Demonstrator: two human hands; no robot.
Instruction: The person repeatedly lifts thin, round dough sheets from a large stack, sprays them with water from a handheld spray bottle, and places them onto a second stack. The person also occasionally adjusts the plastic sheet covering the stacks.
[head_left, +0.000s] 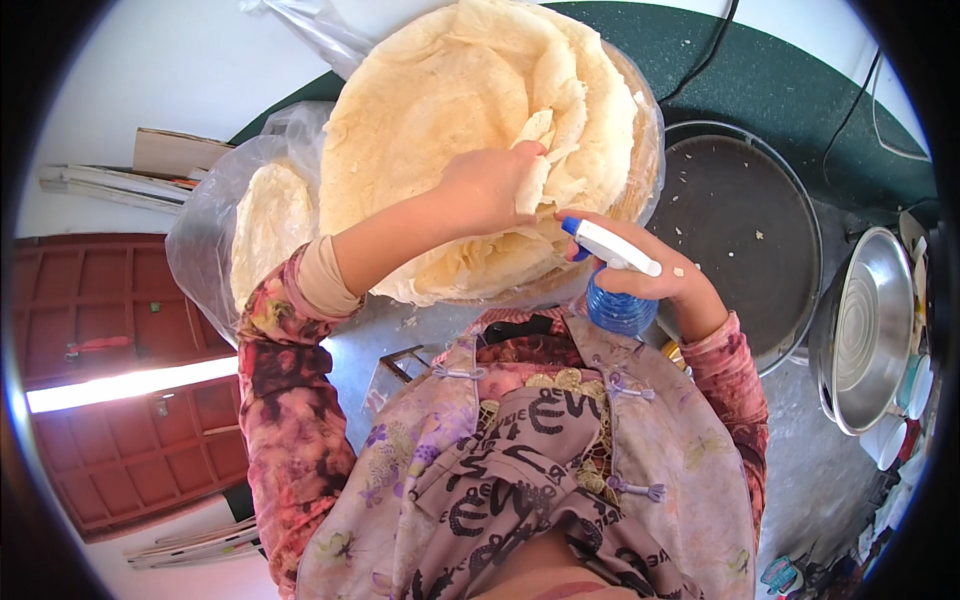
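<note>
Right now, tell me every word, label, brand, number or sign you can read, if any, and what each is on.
Mauve top: large dark lettering across the front, bent by folds; I don't copy out printed words.
Spray bottle in the right hand: no lettering I can make out.
Flatbread: none.
Small colourful item on the floor: too small and blurred to tell.

Holds left forearm (395, 238) forward and rightward, bare toward the wrist. Curls left hand (488, 192) in a pinch, back uppermost. Angles right wrist (703, 308) inward. Closes right hand (664, 272) in a wrapping grip, near the left.
</note>
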